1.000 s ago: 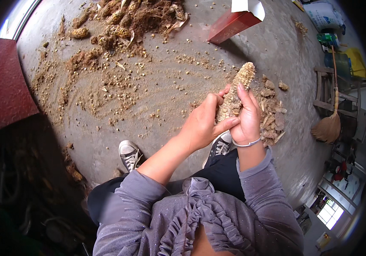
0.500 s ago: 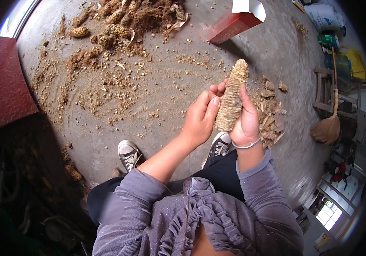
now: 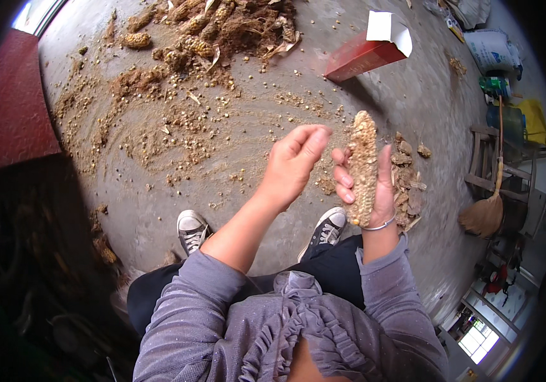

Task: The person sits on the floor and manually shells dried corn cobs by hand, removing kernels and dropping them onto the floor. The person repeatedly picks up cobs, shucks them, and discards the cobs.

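My right hand (image 3: 384, 197) is closed round a corn cob (image 3: 363, 169), pale and mostly stripped, with a few kernels at its lower end. The cob stands nearly upright along the palm, its tip above the fingers. My left hand (image 3: 295, 159) is apart from the cob, to its left, with thumb and fingers curled together. Whatever may be inside those fingers is hidden. Loose kernels (image 3: 184, 121) and chaff lie scattered over the floor beyond my hands. A pile of unshelled corn ears and brown silk (image 3: 222, 32) sits at the far side.
A red box with a white open top (image 3: 365, 54) stands at the far right of the hands. Bare cobs (image 3: 403, 162) lie in a heap beside my right hand. At left is a red panel (image 3: 15, 108). A broom (image 3: 483, 213) leans against a wooden chair (image 3: 477, 159) at right.
My left hand has come off the cob and moved slightly left. My right hand keeps the cob, now lower, further right and more upright. The view has shifted a little.
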